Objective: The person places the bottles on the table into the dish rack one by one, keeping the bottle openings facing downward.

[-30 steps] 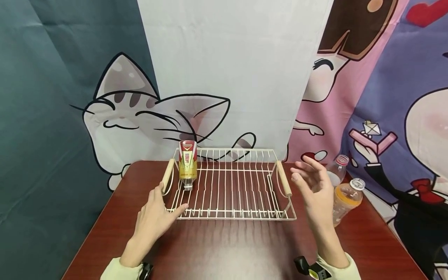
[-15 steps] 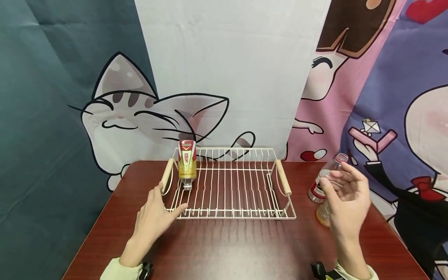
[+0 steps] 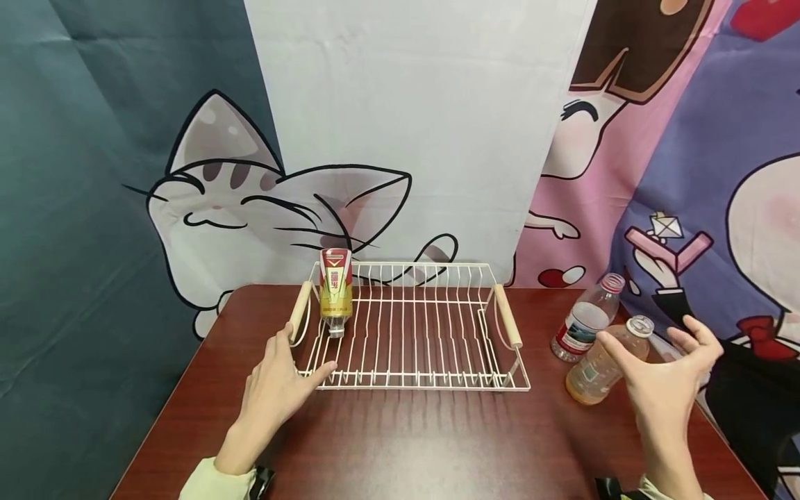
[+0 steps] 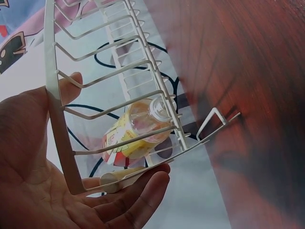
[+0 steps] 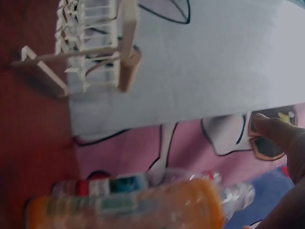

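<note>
A cream wire dish rack (image 3: pixel 406 378) with wooden handles stands on the table. My left hand (image 3: pixel 269 396) holds its near left corner, the thumb over the front rail and the fingers along the left side by the handle; the left wrist view shows thumb and fingers around the corner bar (image 4: pixel 59 133). Upside down in the rack's left part is a bottle (image 3: pixel 336 292) with a red and yellow label. At the right, my right hand (image 3: pixel 669 382), thumb and fingers spread apart, is beside a clear bottle with an orange band (image 3: pixel 594 368). No contact with it is plain.
Behind the orange-banded bottle stands a clear bottle (image 3: pixel 584 323) with a red and white label and a red neck. Brown table (image 3: pixel 437 444) surface lies before the rack. A printed cloth (image 3: pixel 425 125) hangs behind the table.
My right hand has moved right and lower, from beside the rack past the two bottles, which now show more fully. The left hand, the rack and the upside-down bottle stay put.
</note>
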The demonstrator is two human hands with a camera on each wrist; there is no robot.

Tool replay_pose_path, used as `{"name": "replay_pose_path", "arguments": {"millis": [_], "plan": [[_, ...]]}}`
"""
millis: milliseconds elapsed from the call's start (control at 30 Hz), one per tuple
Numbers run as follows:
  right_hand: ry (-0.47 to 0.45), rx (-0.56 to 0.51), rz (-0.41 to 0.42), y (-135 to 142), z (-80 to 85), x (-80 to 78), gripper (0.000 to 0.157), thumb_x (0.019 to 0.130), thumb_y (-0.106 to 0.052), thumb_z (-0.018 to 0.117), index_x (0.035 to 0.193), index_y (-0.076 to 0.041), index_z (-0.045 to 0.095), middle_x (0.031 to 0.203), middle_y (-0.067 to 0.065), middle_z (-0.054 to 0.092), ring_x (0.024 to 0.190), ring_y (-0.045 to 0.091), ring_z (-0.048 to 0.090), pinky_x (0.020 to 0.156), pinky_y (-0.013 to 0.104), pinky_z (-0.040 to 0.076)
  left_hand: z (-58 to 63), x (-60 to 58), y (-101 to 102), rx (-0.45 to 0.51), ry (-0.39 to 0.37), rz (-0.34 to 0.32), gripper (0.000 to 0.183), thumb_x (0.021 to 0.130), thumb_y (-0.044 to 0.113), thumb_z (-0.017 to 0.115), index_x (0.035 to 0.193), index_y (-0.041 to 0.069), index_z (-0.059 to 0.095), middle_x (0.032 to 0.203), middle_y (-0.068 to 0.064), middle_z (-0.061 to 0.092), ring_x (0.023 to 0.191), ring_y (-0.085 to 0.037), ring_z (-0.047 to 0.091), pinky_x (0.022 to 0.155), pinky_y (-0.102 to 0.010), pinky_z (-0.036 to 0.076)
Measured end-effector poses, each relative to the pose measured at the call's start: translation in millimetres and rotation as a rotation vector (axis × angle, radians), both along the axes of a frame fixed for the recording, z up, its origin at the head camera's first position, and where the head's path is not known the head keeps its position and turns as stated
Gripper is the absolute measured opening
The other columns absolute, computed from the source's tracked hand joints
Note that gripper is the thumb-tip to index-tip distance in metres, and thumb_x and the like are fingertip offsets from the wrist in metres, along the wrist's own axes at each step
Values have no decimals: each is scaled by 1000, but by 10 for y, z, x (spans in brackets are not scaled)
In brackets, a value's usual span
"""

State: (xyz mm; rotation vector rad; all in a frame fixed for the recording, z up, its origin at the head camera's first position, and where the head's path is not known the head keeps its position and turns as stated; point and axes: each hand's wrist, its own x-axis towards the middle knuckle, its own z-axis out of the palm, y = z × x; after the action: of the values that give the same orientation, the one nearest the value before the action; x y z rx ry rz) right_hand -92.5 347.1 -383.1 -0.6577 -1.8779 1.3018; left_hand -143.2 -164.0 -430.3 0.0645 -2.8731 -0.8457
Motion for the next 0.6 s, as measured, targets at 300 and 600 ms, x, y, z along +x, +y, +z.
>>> {"name": "replay_pose_path", "arguments": {"millis": [300, 600], "plan": [[-217, -94, 83, 251, -317, -61, 122, 88, -20, 97, 173, -37, 12, 154, 1, 37, 145, 19, 41, 114, 17, 36, 4, -28, 11, -4, -6, -6, 116, 90, 63, 86, 169, -2, 32, 156, -29, 51, 108, -59, 70, 84, -71, 56], [-273, -16, 265, 452, -583, -178, 82, 84, -8, 98, 149, -28, 51, 119, -25, 56, 107, -3, 57, 86, 7, 44, 3, 7, 1, 7, -1, -6, 117, 89, 66, 85, 168, -2, 33, 155, -29, 51, 107, -59, 70, 84, -70, 56]]}}
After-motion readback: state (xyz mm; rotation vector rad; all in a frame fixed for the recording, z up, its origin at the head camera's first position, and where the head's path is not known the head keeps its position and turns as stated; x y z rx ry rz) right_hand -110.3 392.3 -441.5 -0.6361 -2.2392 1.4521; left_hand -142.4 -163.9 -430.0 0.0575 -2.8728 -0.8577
